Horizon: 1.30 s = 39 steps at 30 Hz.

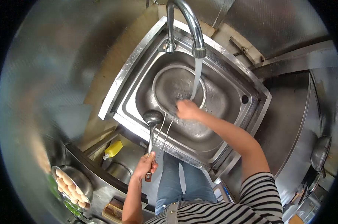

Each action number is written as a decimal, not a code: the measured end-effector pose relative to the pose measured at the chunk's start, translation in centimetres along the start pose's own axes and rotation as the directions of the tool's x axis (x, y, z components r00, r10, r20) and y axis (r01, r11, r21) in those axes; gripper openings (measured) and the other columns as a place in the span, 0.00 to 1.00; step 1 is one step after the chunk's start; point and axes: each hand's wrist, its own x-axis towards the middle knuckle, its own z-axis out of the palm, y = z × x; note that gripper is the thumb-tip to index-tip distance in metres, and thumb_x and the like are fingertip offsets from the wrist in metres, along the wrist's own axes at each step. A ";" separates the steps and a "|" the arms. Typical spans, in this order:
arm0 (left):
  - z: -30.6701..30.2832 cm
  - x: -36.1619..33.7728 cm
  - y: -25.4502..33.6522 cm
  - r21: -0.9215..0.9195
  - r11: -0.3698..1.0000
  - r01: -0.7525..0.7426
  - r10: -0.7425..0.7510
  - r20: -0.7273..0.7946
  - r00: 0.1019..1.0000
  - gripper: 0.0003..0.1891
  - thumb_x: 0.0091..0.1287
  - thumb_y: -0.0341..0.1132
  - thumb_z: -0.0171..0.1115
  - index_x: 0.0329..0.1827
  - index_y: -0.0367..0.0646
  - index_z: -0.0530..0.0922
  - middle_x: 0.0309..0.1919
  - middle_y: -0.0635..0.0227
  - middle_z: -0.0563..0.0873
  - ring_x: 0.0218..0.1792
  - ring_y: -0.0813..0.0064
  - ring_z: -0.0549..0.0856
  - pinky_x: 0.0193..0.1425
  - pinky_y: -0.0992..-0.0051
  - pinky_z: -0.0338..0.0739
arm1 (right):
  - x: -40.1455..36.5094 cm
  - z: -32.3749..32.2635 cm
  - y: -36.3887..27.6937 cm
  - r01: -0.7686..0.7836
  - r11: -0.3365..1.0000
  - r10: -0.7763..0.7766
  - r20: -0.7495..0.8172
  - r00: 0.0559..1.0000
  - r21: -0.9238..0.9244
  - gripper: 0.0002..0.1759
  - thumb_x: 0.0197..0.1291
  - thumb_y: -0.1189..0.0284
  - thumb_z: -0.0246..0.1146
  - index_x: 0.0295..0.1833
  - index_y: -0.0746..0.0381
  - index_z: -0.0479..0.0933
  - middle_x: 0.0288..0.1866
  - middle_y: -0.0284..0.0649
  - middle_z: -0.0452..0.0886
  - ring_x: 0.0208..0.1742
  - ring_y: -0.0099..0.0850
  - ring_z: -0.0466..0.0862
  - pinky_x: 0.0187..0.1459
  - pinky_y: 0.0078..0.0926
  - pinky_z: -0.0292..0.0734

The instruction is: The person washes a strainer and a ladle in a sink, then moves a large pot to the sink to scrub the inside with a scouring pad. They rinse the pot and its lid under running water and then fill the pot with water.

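Observation:
My left hand point(145, 165) is wrapped round the long handle of a metal ladle point(152, 118), whose bowl hangs over the sink's front edge. Two thin wire rods run from a round, shallow metal pan or strainer point(162, 80) down to the same hand; whether it grips them too is hard to see. That round vessel lies inside the steel sink point(217, 138). At its near rim is my right hand point(187, 109), fingers curled and slightly blurred, with something small and greyish at the fingertips. Water streams from the faucet point(198, 50) into the vessel, just beyond my right hand.
A metal bowl of eggs point(87, 183) stands on the counter at lower left. Below the sink's left corner lies a yellow bottle point(113, 149). A steel counter point(284, 112) adjoins on the right, with a dark wok-like pan point(320, 153) beyond it.

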 end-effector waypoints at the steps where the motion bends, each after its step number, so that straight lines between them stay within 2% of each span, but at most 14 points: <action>1: 0.1 0.1 -0.1 0.005 1.000 0.006 -0.006 -0.011 1.000 0.19 0.64 0.50 0.48 0.23 0.45 0.62 0.12 0.70 0.67 0.10 0.81 0.65 0.12 0.81 0.58 | 0.9 -1.6 -1.7 -0.010 0.937 0.006 0.012 1.000 0.349 0.15 0.47 0.75 0.53 0.42 0.68 0.72 0.29 0.52 0.77 0.34 0.42 0.80 0.36 0.38 0.73; 7: 0.2 0.3 0.2 -0.054 0.998 -0.023 0.025 0.022 0.999 0.19 0.64 0.52 0.47 0.24 0.46 0.62 0.12 0.71 0.66 0.11 0.82 0.65 0.12 0.83 0.57 | 3.6 -0.2 -1.8 0.305 0.891 -0.269 -0.150 0.951 0.335 0.23 0.49 0.75 0.51 0.55 0.51 0.67 0.43 0.48 0.77 0.43 0.44 0.77 0.44 0.38 0.71; 11: -0.4 -0.1 0.1 0.000 1.000 -0.023 0.023 -0.012 1.000 0.19 0.64 0.49 0.49 0.24 0.44 0.62 0.13 0.70 0.67 0.10 0.82 0.65 0.12 0.82 0.59 | -1.4 -2.2 4.2 -0.223 0.965 0.168 0.326 0.930 0.138 0.22 0.50 0.74 0.51 0.54 0.51 0.69 0.52 0.44 0.73 0.53 0.45 0.72 0.51 0.38 0.69; 13: -0.8 -0.1 0.2 0.103 0.993 -0.061 0.059 0.021 0.998 0.19 0.64 0.49 0.49 0.24 0.44 0.63 0.13 0.70 0.68 0.10 0.82 0.65 0.13 0.82 0.59 | 0.7 -0.8 9.6 0.010 0.859 0.017 0.048 0.999 -0.511 0.21 0.50 0.73 0.52 0.53 0.53 0.70 0.50 0.47 0.73 0.51 0.47 0.72 0.51 0.39 0.68; 20: -0.5 -0.2 0.5 0.144 0.989 -0.024 0.019 0.033 0.999 0.19 0.63 0.51 0.49 0.24 0.44 0.63 0.12 0.71 0.68 0.10 0.83 0.66 0.13 0.82 0.59 | 5.1 2.5 1.6 0.198 0.969 -0.156 -0.253 0.955 0.150 0.13 0.48 0.77 0.50 0.42 0.60 0.71 0.47 0.47 0.72 0.51 0.43 0.72 0.52 0.39 0.67; 22: -0.1 -0.2 1.0 0.102 0.994 0.030 -0.032 0.021 0.999 0.19 0.64 0.50 0.48 0.23 0.44 0.62 0.13 0.70 0.67 0.11 0.82 0.65 0.12 0.82 0.57 | 8.2 1.7 2.9 0.238 0.850 -0.485 -0.521 0.702 -0.470 0.12 0.49 0.77 0.49 0.41 0.62 0.70 0.42 0.46 0.72 0.50 0.40 0.72 0.48 0.38 0.68; 24: 0.4 -0.1 0.9 0.091 0.996 0.011 -0.013 0.016 1.000 0.19 0.64 0.50 0.49 0.23 0.44 0.62 0.13 0.70 0.67 0.11 0.82 0.65 0.12 0.82 0.58 | 11.4 -0.8 5.8 -0.070 0.828 -0.123 -0.303 0.945 -0.556 0.09 0.50 0.77 0.48 0.37 0.63 0.72 0.37 0.45 0.74 0.45 0.40 0.75 0.42 0.39 0.70; 26: 0.2 -0.6 0.6 0.070 0.998 0.000 0.000 0.006 1.000 0.19 0.64 0.49 0.49 0.24 0.44 0.62 0.12 0.70 0.67 0.10 0.82 0.65 0.12 0.82 0.58 | 8.6 1.2 10.1 -0.078 0.892 -0.225 -0.588 0.777 -0.445 0.08 0.49 0.76 0.50 0.30 0.63 0.75 0.35 0.47 0.77 0.40 0.41 0.78 0.37 0.42 0.72; 28: 0.1 0.0 0.1 0.056 0.998 -0.036 0.035 0.017 0.999 0.18 0.63 0.49 0.50 0.24 0.44 0.62 0.12 0.71 0.66 0.10 0.82 0.64 0.12 0.81 0.58 | 3.8 2.8 7.2 -0.275 0.961 0.259 -0.344 0.903 0.001 0.10 0.49 0.76 0.50 0.34 0.65 0.75 0.41 0.49 0.77 0.42 0.41 0.78 0.39 0.43 0.72; 30: -0.3 0.3 -0.3 0.041 0.998 -0.046 0.045 0.030 0.999 0.18 0.63 0.48 0.50 0.24 0.44 0.62 0.12 0.71 0.66 0.10 0.82 0.64 0.12 0.82 0.58 | 1.6 1.6 2.5 -0.159 0.928 0.205 0.106 0.973 -0.336 0.13 0.50 0.75 0.49 0.40 0.66 0.74 0.46 0.48 0.75 0.49 0.40 0.75 0.45 0.40 0.71; 34: 0.1 -0.5 0.8 0.068 0.998 -0.008 0.006 0.023 1.000 0.18 0.64 0.49 0.49 0.24 0.44 0.62 0.12 0.70 0.67 0.10 0.82 0.64 0.12 0.82 0.57 | 6.5 0.3 0.2 0.339 0.784 -0.605 -0.516 0.606 -0.521 0.11 0.48 0.77 0.51 0.37 0.63 0.75 0.39 0.46 0.77 0.48 0.38 0.76 0.46 0.39 0.71; 37: -0.1 -0.4 0.4 0.073 0.996 -0.049 0.050 -0.019 0.999 0.19 0.64 0.49 0.48 0.24 0.44 0.63 0.12 0.70 0.68 0.10 0.82 0.65 0.12 0.82 0.58 | 17.0 5.1 12.0 -0.249 0.498 -0.300 -0.434 0.849 -0.831 0.07 0.46 0.74 0.53 0.34 0.60 0.70 0.32 0.43 0.73 0.33 0.32 0.74 0.34 0.34 0.68; 38: -0.3 -0.6 0.3 0.066 0.996 -0.057 0.059 -0.031 0.998 0.19 0.64 0.49 0.49 0.25 0.43 0.63 0.12 0.70 0.69 0.09 0.82 0.66 0.12 0.82 0.58 | 12.9 4.8 13.5 -0.156 0.700 -0.532 -0.655 0.537 -0.697 0.04 0.47 0.76 0.51 0.26 0.59 0.72 0.26 0.41 0.73 0.32 0.32 0.75 0.33 0.34 0.68; 39: -0.4 -0.6 0.4 0.057 0.996 -0.070 0.071 -0.008 0.997 0.18 0.64 0.49 0.49 0.26 0.43 0.64 0.12 0.70 0.69 0.09 0.82 0.66 0.12 0.82 0.59 | 7.5 2.8 8.6 -0.245 0.796 -0.129 -0.550 0.825 -0.553 0.05 0.46 0.75 0.53 0.23 0.61 0.74 0.27 0.43 0.76 0.34 0.36 0.77 0.34 0.39 0.70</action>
